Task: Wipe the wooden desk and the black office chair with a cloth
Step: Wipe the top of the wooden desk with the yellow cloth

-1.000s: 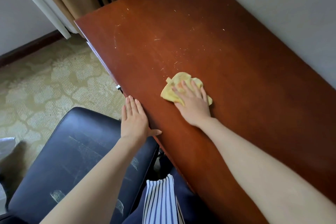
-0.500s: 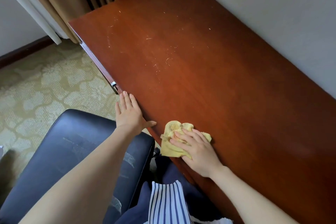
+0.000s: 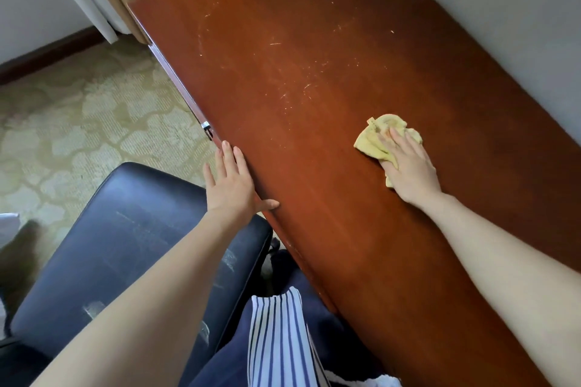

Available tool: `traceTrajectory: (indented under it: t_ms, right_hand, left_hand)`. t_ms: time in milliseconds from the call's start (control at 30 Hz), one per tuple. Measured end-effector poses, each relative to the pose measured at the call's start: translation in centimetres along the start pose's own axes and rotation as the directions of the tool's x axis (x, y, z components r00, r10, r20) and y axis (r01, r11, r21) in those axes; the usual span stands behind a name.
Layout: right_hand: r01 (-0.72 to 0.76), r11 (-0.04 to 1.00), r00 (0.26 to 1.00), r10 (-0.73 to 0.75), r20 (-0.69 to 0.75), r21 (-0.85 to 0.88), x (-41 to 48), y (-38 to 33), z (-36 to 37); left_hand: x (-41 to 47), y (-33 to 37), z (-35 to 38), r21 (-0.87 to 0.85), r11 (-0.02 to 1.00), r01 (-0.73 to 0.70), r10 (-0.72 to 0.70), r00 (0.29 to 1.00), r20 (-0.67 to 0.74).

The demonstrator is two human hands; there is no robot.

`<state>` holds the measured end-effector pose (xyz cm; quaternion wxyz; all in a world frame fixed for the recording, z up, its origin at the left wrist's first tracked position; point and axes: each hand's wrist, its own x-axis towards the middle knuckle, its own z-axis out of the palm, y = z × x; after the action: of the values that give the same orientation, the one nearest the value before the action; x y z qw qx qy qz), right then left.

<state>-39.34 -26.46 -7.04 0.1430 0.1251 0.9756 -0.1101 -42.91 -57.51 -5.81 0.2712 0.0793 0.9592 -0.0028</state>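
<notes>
1. Since half a sec ago, right hand has pushed the yellow cloth from the desk's near edge out toward the wall side.
2. Right fingers lie flat, close together, pressing cloth onto the wooden desk.
3. Left hand braces on desk's front edge, fingers straight, thumb out.
4. Pale flecks sit beyond the cloth; best w/ even pressure, overlapping passes.
5. Black office chair, left of desk, not wiped yet, I reckon.
</notes>
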Motion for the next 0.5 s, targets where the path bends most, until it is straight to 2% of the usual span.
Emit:
traceTrajectory:
  t_ms: [233,367,500]
  right_hand:
    - [-0.188,0.982,0.982,0.188,0.008,-0.002,7.6,-6.0,-0.3]
    - [-0.127,0.992,0.991,0.128,0.027,-0.023,9.8,-9.0,-0.3]
    - [0.016,0.997,0.999,-0.014,0.033,-0.075,9.7,-11.7,0.7]
  left_hand:
    - [0.4,0.1,0.7,0.008,0.999,0.039,-0.039,0.999,-0.010]
    - [0.5,0.0,1.0,0.002,0.999,0.039,-0.039,0.999,-0.018]
    - [0.7,-0.1,0.9,-0.027,0.999,0.034,-0.034,0.999,-0.005]
